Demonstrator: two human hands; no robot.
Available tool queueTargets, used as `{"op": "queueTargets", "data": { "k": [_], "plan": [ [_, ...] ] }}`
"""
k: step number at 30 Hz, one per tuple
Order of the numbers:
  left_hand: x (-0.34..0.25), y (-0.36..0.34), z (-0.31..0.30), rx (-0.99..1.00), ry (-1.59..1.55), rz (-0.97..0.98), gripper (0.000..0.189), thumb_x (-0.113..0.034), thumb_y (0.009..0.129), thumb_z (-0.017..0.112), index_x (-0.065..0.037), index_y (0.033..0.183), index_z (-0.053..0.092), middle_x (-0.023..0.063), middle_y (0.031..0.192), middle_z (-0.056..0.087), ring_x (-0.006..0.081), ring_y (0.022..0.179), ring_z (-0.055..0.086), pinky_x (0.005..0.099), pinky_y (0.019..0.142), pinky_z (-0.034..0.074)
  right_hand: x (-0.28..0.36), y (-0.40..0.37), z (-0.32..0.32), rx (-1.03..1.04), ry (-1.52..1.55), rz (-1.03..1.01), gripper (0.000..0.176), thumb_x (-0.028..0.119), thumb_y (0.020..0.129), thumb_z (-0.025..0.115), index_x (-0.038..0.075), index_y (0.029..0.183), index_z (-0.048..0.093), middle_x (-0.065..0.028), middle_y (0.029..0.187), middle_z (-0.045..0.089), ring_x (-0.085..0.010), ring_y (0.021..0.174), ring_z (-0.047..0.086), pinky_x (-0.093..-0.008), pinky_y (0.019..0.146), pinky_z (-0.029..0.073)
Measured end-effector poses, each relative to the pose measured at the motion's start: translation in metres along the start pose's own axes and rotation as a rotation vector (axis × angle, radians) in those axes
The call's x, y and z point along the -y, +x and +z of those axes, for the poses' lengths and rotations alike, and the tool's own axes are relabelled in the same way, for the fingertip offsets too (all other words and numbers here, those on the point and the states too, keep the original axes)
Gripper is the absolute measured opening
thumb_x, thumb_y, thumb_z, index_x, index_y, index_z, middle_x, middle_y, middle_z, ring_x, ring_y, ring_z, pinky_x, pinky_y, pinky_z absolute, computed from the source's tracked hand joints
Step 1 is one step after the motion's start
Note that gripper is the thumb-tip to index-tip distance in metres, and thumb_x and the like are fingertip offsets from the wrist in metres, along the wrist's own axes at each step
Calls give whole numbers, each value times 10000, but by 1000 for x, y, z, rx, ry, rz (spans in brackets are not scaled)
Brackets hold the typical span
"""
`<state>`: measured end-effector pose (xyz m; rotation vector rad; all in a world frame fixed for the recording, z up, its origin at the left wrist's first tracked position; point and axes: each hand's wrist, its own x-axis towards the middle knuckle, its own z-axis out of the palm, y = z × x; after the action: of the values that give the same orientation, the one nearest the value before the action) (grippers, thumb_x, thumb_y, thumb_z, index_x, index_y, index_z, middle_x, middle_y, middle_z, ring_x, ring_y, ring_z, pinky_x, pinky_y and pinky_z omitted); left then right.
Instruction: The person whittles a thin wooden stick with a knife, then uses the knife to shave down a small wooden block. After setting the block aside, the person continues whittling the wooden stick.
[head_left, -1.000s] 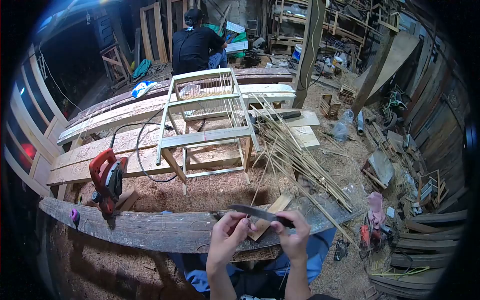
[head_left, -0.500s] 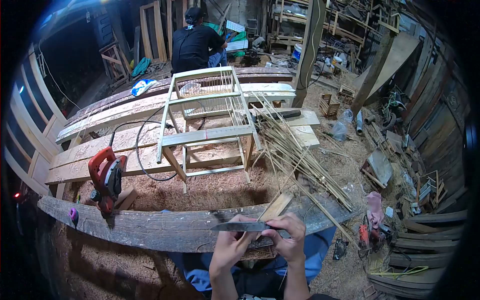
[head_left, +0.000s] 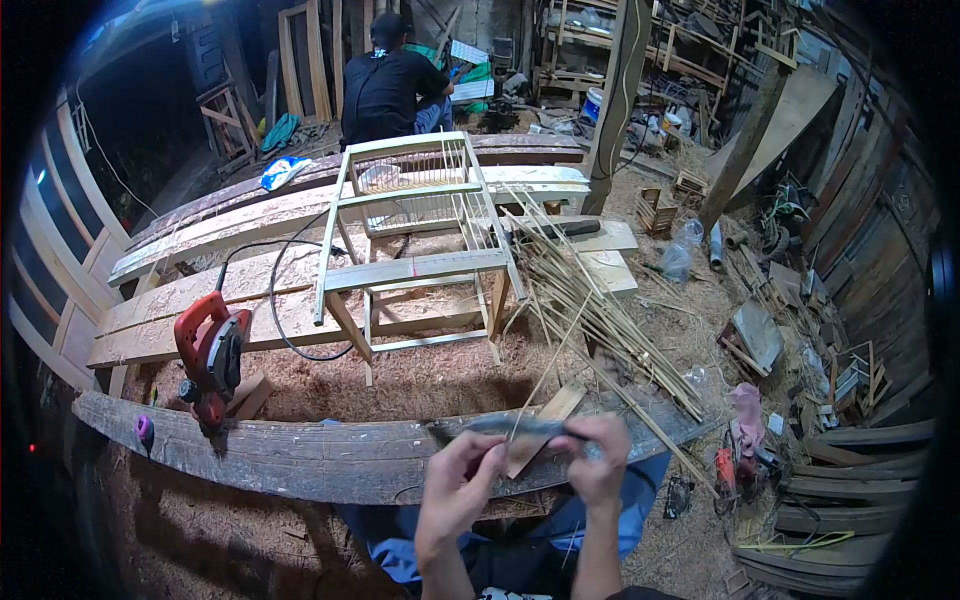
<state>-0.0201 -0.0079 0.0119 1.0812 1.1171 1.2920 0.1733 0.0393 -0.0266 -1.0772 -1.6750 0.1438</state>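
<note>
While the right hand [head_left: 598,462] clamped its fingers around a grey-bladed knife [head_left: 538,427] above the near grey wooden plank [head_left: 320,464], the left hand [head_left: 462,482] pinched a slender tan wooden stick [head_left: 548,371] between its fingers.

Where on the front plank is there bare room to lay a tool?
The worn plank is bare between the red planer and the left hand. Its right part is crowded with sticks and a flat wood piece.
</note>
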Motion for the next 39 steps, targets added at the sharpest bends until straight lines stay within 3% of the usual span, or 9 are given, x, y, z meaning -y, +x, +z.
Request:
{"op": "queueTargets", "data": {
  "k": [3,7,9,18,20,23,33,35,39],
  "plan": [
    [-9,-9,-18,-78,-21,-62,120,-61,974,613,51,1015,626,28,806,653,58,747,587,218,674,467,-31,-2,-21,-215,-83,238,219,215,804,803,62,901,681,-98,860,679,-259,789,654,-345,691,492],
    [-12,-7,-25,-78,28,-58,133,-92,984,606,24,1045,629,17,786,634,60,704,553,217,624,428,-26,-8,-40,-181,-112,316,246,221,820,796,30,906,666,-122,876,675,-266,805,653,-338,717,509],
    [-4,3,-16,-108,7,-34,157,-99,994,594,24,1087,620,0,764,609,58,707,556,213,648,441,-14,-9,-28,-160,41,329,258,231,817,800,29,903,663,-117,876,673,-269,802,648,-332,728,508],
    [5,12,-3,-169,-185,-97,155,-101,987,600,20,1079,633,34,762,639,23,605,469,184,524,360,13,-4,1,25,151,214,242,227,778,828,48,881,700,-92,816,688,-258,734,647,-343,676,501],
    [4,11,-3,-138,-105,-77,153,-95,987,602,27,1066,650,40,836,684,73,744,608,225,664,486,18,-4,6,57,157,206,241,220,768,832,50,879,702,-88,817,693,-258,736,648,-345,673,501],
    [11,10,-3,-119,-84,-32,127,-66,971,620,31,1043,660,44,860,695,92,798,642,243,712,516,28,-1,12,101,147,192,239,190,727,845,54,864,705,-75,821,707,-254,740,657,-349,669,502],
    [13,9,-5,-60,70,113,109,-35,949,648,50,1016,658,36,861,680,78,807,623,235,745,503,25,3,23,120,236,45,239,182,709,848,71,857,697,-71,823,723,-243,742,671,-346,661,507],
    [14,7,-5,-32,-110,91,133,-41,950,649,47,1049,637,28,862,652,74,815,599,233,753,490,22,3,24,122,251,7,247,207,704,846,81,861,703,-61,821,725,-236,729,662,-348,664,499],
    [7,3,-8,-15,-122,34,138,-40,954,643,36,1068,623,23,865,634,72,808,576,227,746,472,24,11,18,135,236,-35,256,231,696,845,93,861,707,-46,821,726,-231,718,656,-347,663,488]
  ]
}}
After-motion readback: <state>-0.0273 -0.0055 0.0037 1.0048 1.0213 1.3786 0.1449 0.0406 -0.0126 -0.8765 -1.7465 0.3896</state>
